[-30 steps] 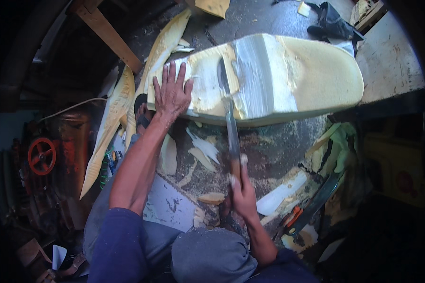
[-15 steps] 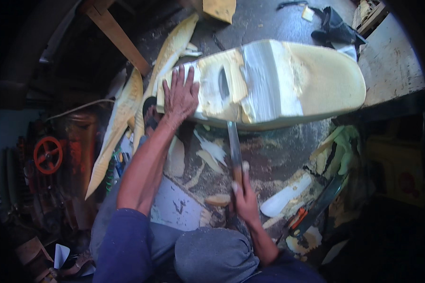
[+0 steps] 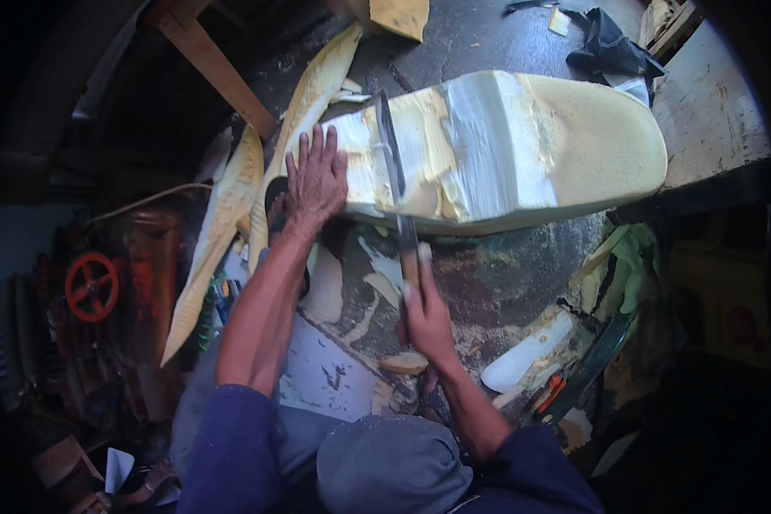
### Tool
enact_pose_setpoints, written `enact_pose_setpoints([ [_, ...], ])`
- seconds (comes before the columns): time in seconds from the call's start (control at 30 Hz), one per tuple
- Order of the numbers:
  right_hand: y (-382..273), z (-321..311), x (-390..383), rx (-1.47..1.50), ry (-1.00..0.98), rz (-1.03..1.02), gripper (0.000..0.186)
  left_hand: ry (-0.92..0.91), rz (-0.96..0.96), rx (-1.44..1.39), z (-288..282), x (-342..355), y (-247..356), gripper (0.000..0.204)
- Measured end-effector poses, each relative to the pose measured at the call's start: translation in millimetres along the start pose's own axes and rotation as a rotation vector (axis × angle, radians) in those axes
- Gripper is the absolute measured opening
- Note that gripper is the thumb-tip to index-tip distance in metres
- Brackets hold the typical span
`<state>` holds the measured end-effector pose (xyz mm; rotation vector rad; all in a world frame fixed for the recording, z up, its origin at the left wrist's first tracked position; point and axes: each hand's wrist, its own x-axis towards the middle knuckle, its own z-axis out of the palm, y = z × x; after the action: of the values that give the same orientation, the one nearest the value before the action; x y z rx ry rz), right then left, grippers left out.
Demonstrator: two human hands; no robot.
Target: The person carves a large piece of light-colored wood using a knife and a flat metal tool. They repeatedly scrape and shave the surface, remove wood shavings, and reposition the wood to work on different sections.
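Note:
A long cream foam seat pad (image 3: 591, 141) lies across the middle, its left half cut to pale, rough surfaces. My left hand (image 3: 319, 176) rests flat on its left end, fingers spread, holding nothing. In my right hand (image 3: 427, 313) is the wooden handle of a long knife (image 3: 389, 141), fingers wrapped round it. The narrow dark blade reaches away from me across the top of the foam, just right of my left hand. Whether its edge is sunk into the foam cannot be made out.
Long curved foam offcuts (image 3: 214, 248) lean at the left, beside a wooden leg (image 3: 218, 73). Foam scraps and a white strip (image 3: 527, 351) litter the dark surface near me. An orange-handled tool (image 3: 550, 392) lies at right. Black cloth (image 3: 612, 47) sits at the far right.
My right hand has moved away from me and slightly left with the knife. More of the blade now shows over the foam. The left hand has shifted slightly left, still flat on the foam.

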<state>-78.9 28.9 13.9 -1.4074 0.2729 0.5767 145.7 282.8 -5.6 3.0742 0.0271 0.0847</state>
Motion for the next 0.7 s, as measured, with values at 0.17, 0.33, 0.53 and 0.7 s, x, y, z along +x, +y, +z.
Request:
enact_pose_setpoints([
  [0.17,5,11,9,-0.212,0.044,-0.124,0.068,0.018,-0.005,0.015,2,0,-2,0.062],
  [0.33,1,22,11,-0.024,-0.021,0.052,0.066,0.071,0.01,-0.078,2,-2,-4,0.062],
  [0.53,-17,34,38,0.074,-0.044,0.0,0.065,0.098,0.023,-0.106,4,-4,-4,0.061],
  [0.7,-4,39,34,0.043,-0.007,-0.123,0.066,0.13,0.028,-0.038,4,-3,-4,0.059],
])
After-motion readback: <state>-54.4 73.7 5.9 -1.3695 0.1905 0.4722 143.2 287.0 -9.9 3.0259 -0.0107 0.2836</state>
